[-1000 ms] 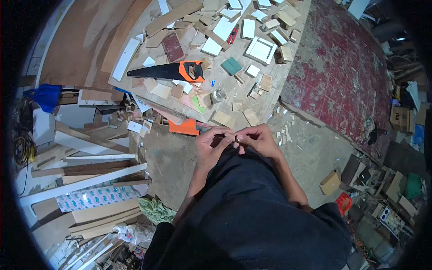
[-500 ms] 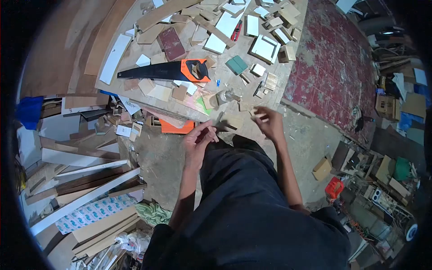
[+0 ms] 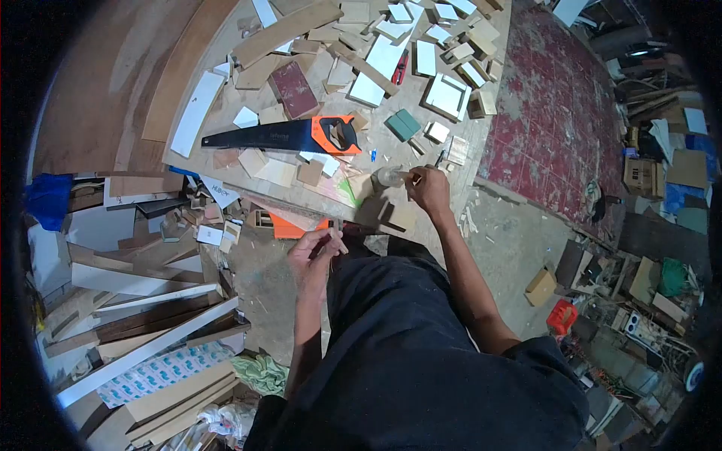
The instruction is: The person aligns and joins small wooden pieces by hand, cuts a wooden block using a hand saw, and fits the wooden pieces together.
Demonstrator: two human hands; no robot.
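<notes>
Over the front edge of the workbench [image 3: 226, 164], my right hand [image 3: 429, 188] has its fingers pinched together beside a small clear jar [image 3: 389, 177]; what they hold is too small to make out. Closer to my body, my left hand [image 3: 316, 252] is closed around a small wooden piece [image 3: 338, 241]. A handsaw [image 3: 282, 136] with an orange and black handle lies on the bench beyond my hands. To the right of it are a green block [image 3: 402, 125] and a small blue object [image 3: 373, 155].
Wood offcuts, a dark red block [image 3: 294, 88] and a red cutter [image 3: 400, 68] cover the far bench. A red-topped surface [image 3: 556, 120] stands at the right. Boards [image 3: 150, 349] are piled at the left; a cardboard box [image 3: 540, 287] is on the floor.
My hands have come apart from each other. The right one has moved forward to the jar on the bench, while the left one has moved left and slightly down.
</notes>
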